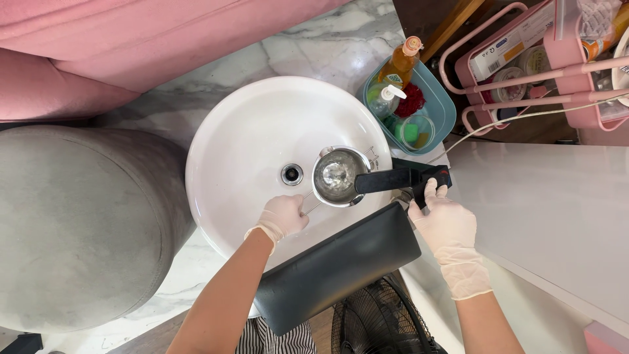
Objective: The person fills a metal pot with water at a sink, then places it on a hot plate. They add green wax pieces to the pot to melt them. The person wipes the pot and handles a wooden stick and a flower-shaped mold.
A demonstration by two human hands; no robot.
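Low centre, the left hand (284,216) pinches the wire handle of a steel cup (337,176) held over the white basin (242,131). The right hand (440,219) clasps the black faucet (409,178) lever: rinsing; next, steady tilting.

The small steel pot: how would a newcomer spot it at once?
Start at the round white basin set in the marble counter. Just right of its drain, a small shiny steel pot sits under the black faucet, held by the left hand. It is the only metal vessel there.
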